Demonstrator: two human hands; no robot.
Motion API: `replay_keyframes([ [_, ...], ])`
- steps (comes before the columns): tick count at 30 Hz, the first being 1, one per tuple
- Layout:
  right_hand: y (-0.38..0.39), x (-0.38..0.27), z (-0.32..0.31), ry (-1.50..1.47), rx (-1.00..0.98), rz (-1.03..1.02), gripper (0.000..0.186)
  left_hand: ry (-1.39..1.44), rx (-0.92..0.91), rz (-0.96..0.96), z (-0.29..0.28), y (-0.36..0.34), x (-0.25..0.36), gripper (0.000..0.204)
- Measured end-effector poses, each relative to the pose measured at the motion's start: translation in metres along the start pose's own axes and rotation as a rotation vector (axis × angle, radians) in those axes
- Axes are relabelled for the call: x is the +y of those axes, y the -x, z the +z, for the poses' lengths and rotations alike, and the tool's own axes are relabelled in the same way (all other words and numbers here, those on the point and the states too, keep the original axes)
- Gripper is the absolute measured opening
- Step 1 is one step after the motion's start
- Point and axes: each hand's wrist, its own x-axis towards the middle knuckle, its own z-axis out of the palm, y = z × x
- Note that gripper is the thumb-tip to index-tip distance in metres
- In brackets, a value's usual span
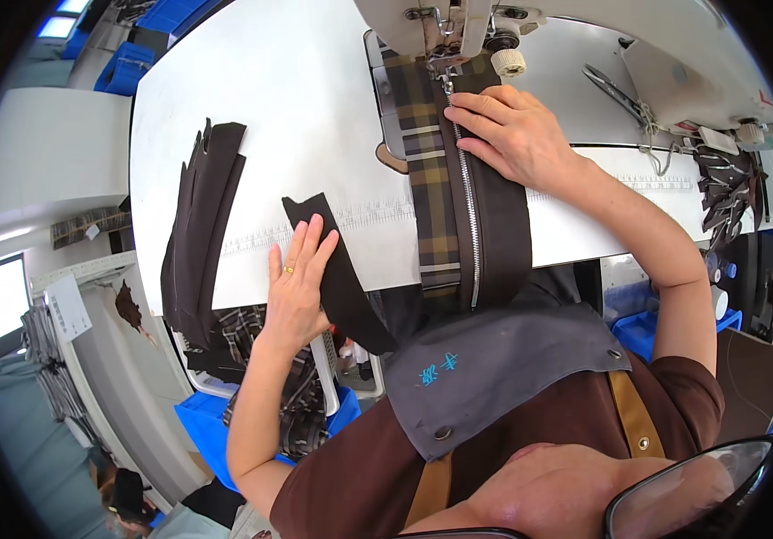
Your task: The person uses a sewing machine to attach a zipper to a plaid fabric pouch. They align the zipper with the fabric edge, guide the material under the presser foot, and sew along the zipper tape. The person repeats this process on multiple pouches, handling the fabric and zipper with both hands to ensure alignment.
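A dark fabric piece (500, 216) with a metal zipper (469, 198) along it runs from under the sewing machine's presser foot (447, 79) toward my body. Beside the zipper's left side lies a plaid fabric panel (431, 198) in brown, yellow and white. My right hand (517, 135) rests on the dark piece just below the foot, fingers stretched and their tips beside the zipper teeth. Farther left, my left hand (301, 274) lies with fingers extended on a separate dark fabric strip (346, 292), which hangs past the table's front edge. Both hands are open.
A stack of dark fabric strips (202, 216) lies on the white table (288, 99) at left. Scissors (615, 90) lie right of the machine (485, 27). A bundle of dark pieces (726, 184) hangs at far right. A blue bin (202, 422) with plaid cloth stands below.
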Motion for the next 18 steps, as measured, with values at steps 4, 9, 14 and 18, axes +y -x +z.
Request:
replay_keyframes([
  [4,0.001,0.001,0.001,0.043,0.011,0.007,0.032,0.001,0.274,0.056,0.004,-0.029,-0.008,0.058],
  [9,0.002,0.002,0.001,0.047,0.051,0.004,0.032,0.027,0.562,0.296,-0.015,-0.116,0.031,0.038],
  [14,0.000,-0.002,0.002,0.025,0.074,0.000,0.034,-0.131,0.538,0.479,0.004,-0.170,0.025,0.038],
  [18,0.001,0.000,0.001,0.016,0.059,0.015,0.033,-0.084,0.460,0.498,0.009,-0.183,0.022,0.039],
])
